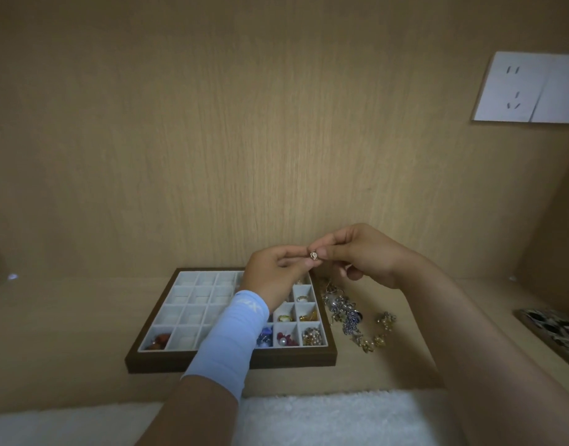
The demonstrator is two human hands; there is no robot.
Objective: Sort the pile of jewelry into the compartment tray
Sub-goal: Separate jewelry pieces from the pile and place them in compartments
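A brown-framed compartment tray [154,320] with white cells lies on the wooden shelf. Its right-hand cells and one near-left cell hold jewelry; the other left cells show only white lining. The loose jewelry pile [349,312] lies just right of the tray. Above the tray's far right corner, my left hand [275,273] and my right hand [362,254] meet, and both pinch a small gold earring [314,255] between fingertips. My left forearm wears a pale blue sleeve and hides the tray's middle cells.
A white socket plate [527,88] is on the back wall at upper right. A patterned dark object [555,329] lies at the shelf's right edge. A white fluffy cloth [325,420] covers the near foreground.
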